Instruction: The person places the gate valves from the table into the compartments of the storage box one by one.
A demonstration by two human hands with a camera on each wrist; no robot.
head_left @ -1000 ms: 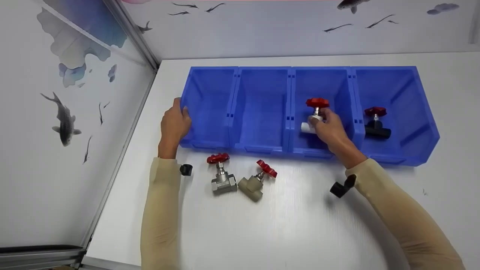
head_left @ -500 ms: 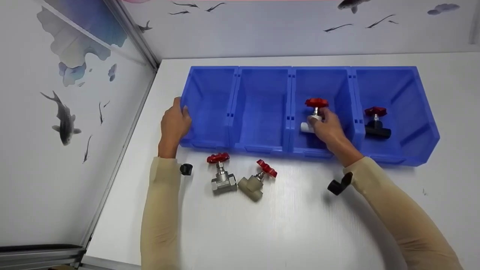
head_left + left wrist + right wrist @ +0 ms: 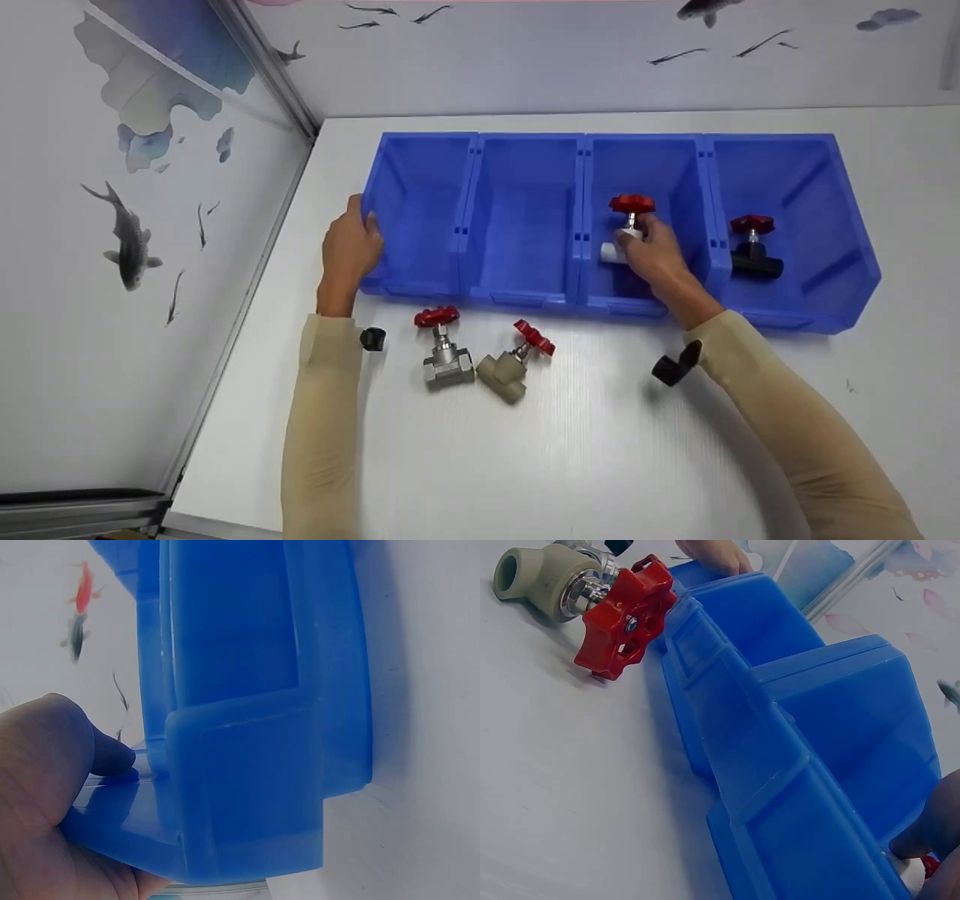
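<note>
I have the white valve point(image 3: 613, 253) in the third blue bin point(image 3: 611, 166) from the left, its red handwheel point(image 3: 632, 203) uppermost and its pipe end pointing left. The right hand point(image 3: 654, 253) grasps it, the thumb on the white body and a finger at the far side of the stem; the hand hides the right part of that body from me. In the right wrist view the hand is cut off by the frame edge, and I make out only a sliver of white and red beside the thumb. In the fourth bin point(image 3: 817, 217), at the right end, stands a black valve point(image 3: 757, 264) with a red wheel; the divider covers its left end. The left hand point(image 3: 351, 244) grips the side wall of the leftmost bin point(image 3: 420, 217), thumb on one face, fingers mostly hidden behind the other. On the counter point(image 3: 525, 465), near of the bins, lie a metal valve point(image 3: 448, 367) and, just right of it, a tilted beige valve point(image 3: 504, 376), both red-wheeled. In the right wrist view something dark above the beige valve is cut off, and I cannot tell what it is. Against a second ago, the right hand and white valve sit very slightly farther left; the left hand and the two valves on the counter look unmoved.
</note>
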